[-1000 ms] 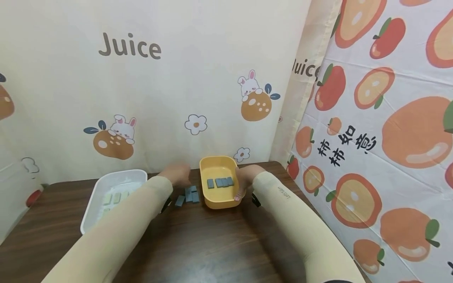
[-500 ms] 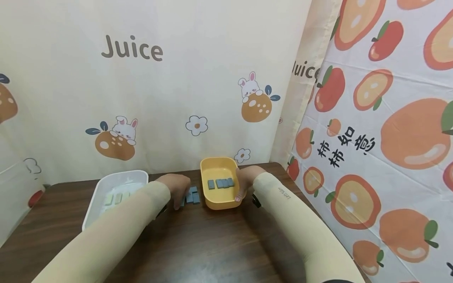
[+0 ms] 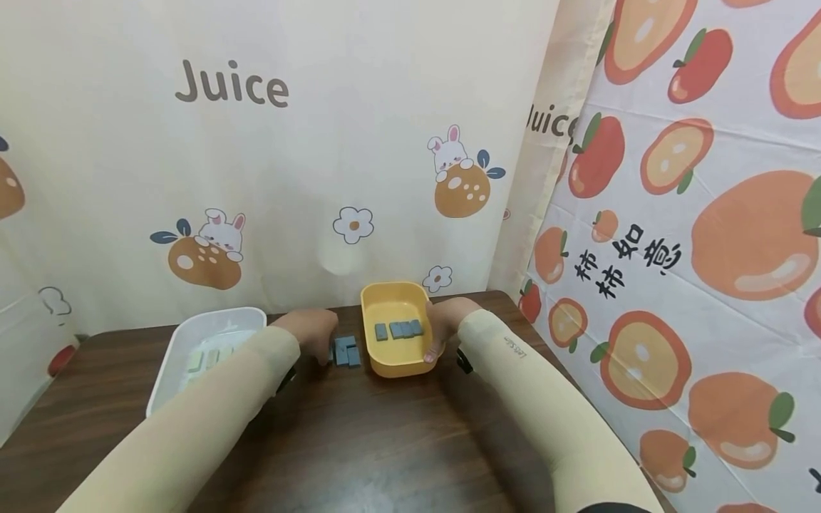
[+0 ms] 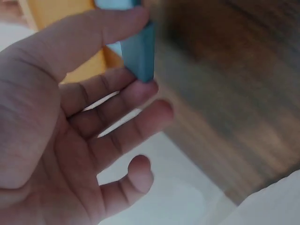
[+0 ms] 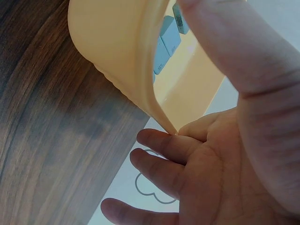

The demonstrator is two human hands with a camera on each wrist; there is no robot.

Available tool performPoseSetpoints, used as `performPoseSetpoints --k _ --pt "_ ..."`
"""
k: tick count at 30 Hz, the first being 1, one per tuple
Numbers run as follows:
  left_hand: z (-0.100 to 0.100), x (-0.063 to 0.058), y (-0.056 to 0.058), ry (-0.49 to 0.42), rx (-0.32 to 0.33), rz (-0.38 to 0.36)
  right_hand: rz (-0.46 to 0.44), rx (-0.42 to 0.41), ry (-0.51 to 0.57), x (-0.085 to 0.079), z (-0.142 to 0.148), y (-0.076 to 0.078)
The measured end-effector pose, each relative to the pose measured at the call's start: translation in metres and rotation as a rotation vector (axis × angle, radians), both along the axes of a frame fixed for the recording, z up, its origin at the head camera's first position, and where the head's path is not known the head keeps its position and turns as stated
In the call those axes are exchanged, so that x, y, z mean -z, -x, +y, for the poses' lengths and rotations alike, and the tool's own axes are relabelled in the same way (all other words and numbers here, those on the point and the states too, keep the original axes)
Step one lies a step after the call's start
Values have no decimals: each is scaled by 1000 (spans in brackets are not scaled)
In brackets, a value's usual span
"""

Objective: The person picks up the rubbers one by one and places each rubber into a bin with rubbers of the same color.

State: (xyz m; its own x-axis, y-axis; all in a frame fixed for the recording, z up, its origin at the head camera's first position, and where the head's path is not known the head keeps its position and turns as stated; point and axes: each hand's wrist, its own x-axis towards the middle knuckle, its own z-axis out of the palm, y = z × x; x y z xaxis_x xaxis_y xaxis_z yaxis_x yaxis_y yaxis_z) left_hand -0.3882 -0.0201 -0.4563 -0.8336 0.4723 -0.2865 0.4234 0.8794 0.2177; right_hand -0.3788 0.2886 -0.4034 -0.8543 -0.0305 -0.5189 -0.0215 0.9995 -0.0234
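My left hand (image 3: 313, 332) is beside a small pile of blue-grey rectangular blocks (image 3: 347, 351) on the dark wooden table. In the left wrist view its thumb and first fingers pinch one blue-grey block (image 4: 140, 52) near its edges; the other fingers are spread loosely. My right hand (image 3: 447, 322) grips the right side of a yellow plastic bin (image 3: 403, 370), with the thumb over the rim and the fingers outside, as the right wrist view shows. Several blue-grey blocks (image 3: 405, 329) lie flat in a row on the bin's floor.
A white bin (image 3: 162, 377) holding several pale green blocks (image 3: 195, 361) stands at the left, partly hidden by my left sleeve. A printed curtain (image 3: 308, 178) hangs right behind the table, and a fruit-patterned one (image 3: 631, 285) closes off the right side.
My left hand came down over the leftmost loose block of the pile, then shifted slightly left, now pinching a block. The right hand and the yellow bin have stayed put.
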Motion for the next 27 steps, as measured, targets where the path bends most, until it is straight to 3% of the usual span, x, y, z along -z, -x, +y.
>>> performPoseSetpoints --k 7,14,22,27 --pt "2 -22 1 -189 -33 153 -1 12 4 0 3 -2" --pt "38 -33 -8 -249 -6 234 -12 17 38 2 6 -3" --pt "97 -14 -24 -288 62 257 -11 -25 13 0 4 -3" --pt "122 6 -29 -328 112 342 -19 -98 2 3 5 4"
